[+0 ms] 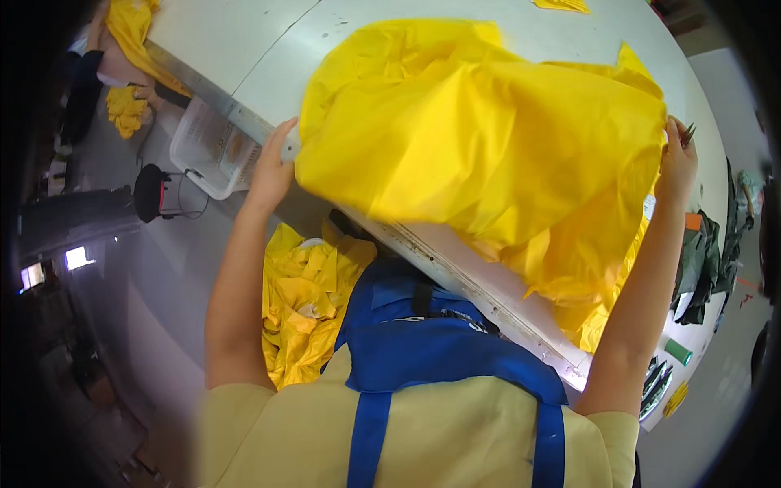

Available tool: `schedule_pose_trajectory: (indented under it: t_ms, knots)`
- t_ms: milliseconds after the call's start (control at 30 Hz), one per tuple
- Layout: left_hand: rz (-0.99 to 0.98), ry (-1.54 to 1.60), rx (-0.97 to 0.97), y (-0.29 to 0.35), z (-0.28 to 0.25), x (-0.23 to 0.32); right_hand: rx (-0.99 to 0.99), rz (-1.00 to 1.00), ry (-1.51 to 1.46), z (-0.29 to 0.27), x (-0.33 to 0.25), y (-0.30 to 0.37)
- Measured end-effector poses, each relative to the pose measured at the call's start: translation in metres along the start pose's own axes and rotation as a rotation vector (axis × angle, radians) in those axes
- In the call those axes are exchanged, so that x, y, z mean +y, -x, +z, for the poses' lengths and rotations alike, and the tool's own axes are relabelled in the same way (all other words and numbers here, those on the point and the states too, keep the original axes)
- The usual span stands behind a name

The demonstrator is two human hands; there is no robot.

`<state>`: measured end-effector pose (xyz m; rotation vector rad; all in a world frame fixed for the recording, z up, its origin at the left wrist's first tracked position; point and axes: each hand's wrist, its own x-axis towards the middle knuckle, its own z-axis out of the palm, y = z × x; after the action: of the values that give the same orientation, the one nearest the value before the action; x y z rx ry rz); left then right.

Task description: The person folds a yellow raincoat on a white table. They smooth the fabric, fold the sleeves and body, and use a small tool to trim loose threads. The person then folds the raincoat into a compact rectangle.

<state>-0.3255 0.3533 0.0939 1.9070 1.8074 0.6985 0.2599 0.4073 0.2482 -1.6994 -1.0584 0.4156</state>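
Note:
A large sheet of thin, shiny yellow fabric (pixel 480 138) billows over the table edge in front of me, wrinkled and slightly blurred. My right hand (pixel 677 167) pinches its right edge. Small pointed metal tips, like those of thread snips (pixel 689 132), stick out of the same hand; the rest of that tool is hidden. Beside the fabric's left edge is my left hand (pixel 274 167), thumb and fingers apart, with no cloth visibly between them.
The pale table (pixel 268 41) has its edge running diagonally before me. More yellow fabric (pixel 305 301) is heaped by my left side. A white plastic basket (pixel 199 146) stands left of the table. Dark folded cloth (pixel 698 268) and a green spool (pixel 678 351) lie right. Another person's arm (pixel 96 37) shows far left.

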Motion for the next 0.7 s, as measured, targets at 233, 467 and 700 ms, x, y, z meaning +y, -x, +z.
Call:
schedule_pose_trajectory:
  t_ms: [233, 467, 700]
  knots:
    - [-0.030, 0.336, -0.050, -0.036, 0.018, 0.047, -0.001, 0.477, -0.235, -0.068, 0.048, 0.194]
    - [-0.052, 0.561, -0.154, -0.150, 0.017, 0.080, 0.441, 1.039, -1.052, -0.063, 0.109, 0.354]
    - [0.376, 0.319, -0.162, -0.223, -0.089, 0.073, 0.772, 0.422, -0.841, -0.116, 0.106, 0.277]
